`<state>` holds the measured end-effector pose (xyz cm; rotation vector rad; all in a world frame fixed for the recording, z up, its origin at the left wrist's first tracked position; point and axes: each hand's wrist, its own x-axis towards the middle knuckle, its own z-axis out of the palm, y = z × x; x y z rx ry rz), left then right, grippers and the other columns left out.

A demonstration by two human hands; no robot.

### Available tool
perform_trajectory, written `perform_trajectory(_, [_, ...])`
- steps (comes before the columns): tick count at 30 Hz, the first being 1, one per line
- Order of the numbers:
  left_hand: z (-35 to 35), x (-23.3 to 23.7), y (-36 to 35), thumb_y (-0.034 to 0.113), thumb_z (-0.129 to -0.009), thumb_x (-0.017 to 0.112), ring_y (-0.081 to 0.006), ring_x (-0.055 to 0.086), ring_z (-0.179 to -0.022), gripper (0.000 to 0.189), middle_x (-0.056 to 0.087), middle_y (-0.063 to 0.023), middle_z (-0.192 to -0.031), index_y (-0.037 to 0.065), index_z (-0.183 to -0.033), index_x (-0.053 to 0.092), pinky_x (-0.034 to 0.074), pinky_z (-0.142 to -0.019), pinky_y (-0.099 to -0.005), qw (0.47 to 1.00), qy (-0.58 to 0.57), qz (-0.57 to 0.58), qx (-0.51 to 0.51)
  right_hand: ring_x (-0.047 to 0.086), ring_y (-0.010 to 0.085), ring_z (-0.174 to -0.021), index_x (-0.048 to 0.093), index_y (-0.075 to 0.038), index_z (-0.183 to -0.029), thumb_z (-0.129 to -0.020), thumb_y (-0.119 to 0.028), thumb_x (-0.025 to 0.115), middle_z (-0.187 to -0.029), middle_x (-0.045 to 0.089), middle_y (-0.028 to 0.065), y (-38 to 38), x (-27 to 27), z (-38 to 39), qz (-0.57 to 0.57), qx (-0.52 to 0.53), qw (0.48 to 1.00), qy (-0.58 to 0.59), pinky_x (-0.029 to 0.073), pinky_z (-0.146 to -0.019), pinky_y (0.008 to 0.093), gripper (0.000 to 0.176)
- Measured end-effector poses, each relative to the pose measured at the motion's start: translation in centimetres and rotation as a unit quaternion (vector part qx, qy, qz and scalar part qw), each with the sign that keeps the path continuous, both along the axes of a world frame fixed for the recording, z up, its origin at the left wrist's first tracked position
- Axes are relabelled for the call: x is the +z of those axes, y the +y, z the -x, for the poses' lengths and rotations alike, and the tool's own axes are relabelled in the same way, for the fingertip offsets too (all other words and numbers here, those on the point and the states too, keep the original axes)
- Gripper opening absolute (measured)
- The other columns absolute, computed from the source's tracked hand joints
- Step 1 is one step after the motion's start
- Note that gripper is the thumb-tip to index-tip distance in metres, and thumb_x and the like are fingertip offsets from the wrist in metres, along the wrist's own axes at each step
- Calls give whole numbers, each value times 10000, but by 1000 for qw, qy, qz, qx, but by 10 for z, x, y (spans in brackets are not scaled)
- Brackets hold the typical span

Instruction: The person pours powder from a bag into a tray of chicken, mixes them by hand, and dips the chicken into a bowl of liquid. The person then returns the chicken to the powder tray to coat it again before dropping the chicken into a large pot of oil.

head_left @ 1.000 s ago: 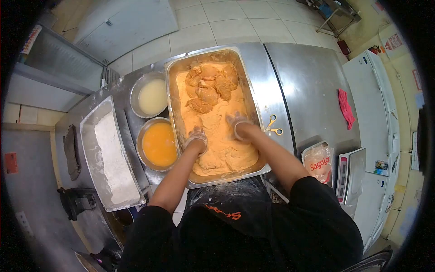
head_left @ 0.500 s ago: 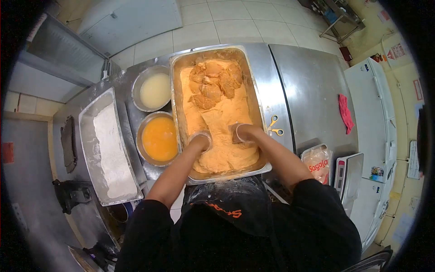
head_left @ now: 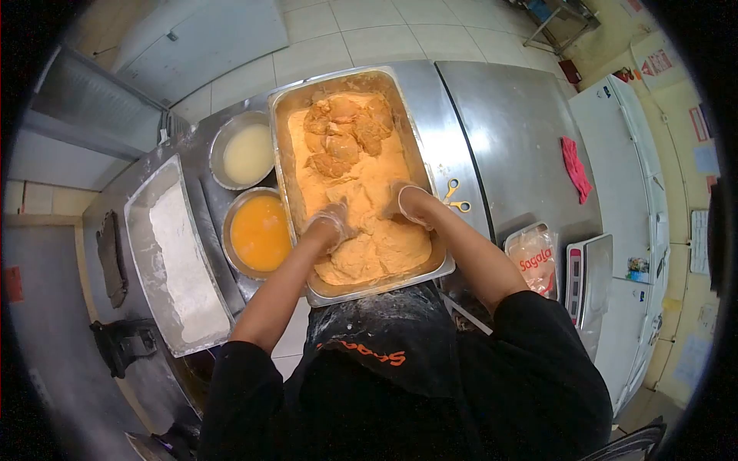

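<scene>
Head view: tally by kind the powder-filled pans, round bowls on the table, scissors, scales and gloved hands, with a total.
Pans: 2 (orange-powder pan, white-powder pan)
Bowls: 2 (pale-liquid bowl, orange-liquid bowl)
Scissors: 1 (yellow-handled scissors)
Scales: 1 (red-trimmed scale)
Gloved hands: 2 (left hand, right hand)
Total: 8

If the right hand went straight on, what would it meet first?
More of the orange mixture at the right hand; beyond that, probably the clustered orange-brown pieces, though depth is unclear.
</scene>
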<state>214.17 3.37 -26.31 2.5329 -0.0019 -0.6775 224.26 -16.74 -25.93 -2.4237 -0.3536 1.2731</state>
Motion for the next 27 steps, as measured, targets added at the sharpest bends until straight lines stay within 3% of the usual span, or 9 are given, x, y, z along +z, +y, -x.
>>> perform_trajectory(2, [4,7,10,358,-783,748,-370,552,-1208,765,557,-266,-1290,6,-1379,423,451,-1009,-405,982,5,169,84,649,352,-1031,462,-39,-1366,-677,-333,853,-1216,623,250,-2,-1,2,-42,-123,992,6,530,-837,458,845])
perform_trajectory(4, [6,10,22,437,-819,710,-362,516,-1261,848,502,-308,-1346,-17,-1441,356,408,-1053,-386,882,35,435,177,630,360,-1080,449,-54,-1381,-662,-316,868,-1242,605,264,-2,-16,3,-80,-236,969,-7,526,-875,447,872])
perform_trajectory(7, [-3,-38,41,269,-813,734,-391,563,-1178,658,575,-285,-1247,-18,-1337,458,460,-991,-415,967,17,234,98,609,301,-1114,428,-59,-1387,-675,-215,868,-1259,589,250,3,-32,15,32,-164,982,-85,524,-882,428,851])
perform_trajectory(10, [12,10,15,276,-828,718,-397,554,-1192,644,555,-301,-1274,-19,-1343,470,456,-994,-423,997,-21,-11,67,589,284,-1142,436,-57,-1375,-724,-240,839,-1271,575,244,4,-85,19,-97,-262,947,-157,517,-872,413,787])
perform_trajectory(13, [6,19,17,298,-810,732,-351,556,-1210,785,571,-240,-1307,0,-1446,382,439,-1017,-390,998,16,-42,48,624,298,-1088,480,-51,-1326,-776,-275,789,-1286,575,230,1,-71,22,-200,-383,884,-182,517,-850,397,669])
perform_trajectory(16, [-7,12,26,372,-833,691,-355,552,-1212,742,566,-236,-1318,32,-1435,421,430,-1030,-400,994,18,-101,-40,657,330,-1010,515,-55,-1259,-803,-299,755,-1201,628,216,13,-57,7,-177,-460,856,-157,515,-849,396,570])
perform_trajectory(19, [-8,34,11,364,-837,692,-357,597,-1152,642,606,-219,-1266,44,-1364,516,479,-975,-405,989,-27,-128,-69,669,329,-900,542,-48,-1179,-804,-286,749,-1028,671,199,9,-94,-6,-111,-320,886,-318,521,-814,400,489])
perform_trajectory(22, [-19,0,19,401,-827,705,-356,636,-1088,563,648,-199,-1198,42,-1248,605,517,-916,-411,984,-21,-172,-50,658,340,-895,563,-48,-1127,-803,-255,727,-921,671,209,11,-31,5,-94,-275,914,-281,519,-804,403,418])
perform_trajectory(27, [-7,49,23,331,-805,682,-375,654,-1029,437,673,-222,-1114,10,-1101,666,531,-876,-423,992,24,-123,32,662,312,-861,605,-56,-1011,-760,-160,714,-912,685,163,-4,0,8,-133,-118,940,-293,512,-764,387,292])
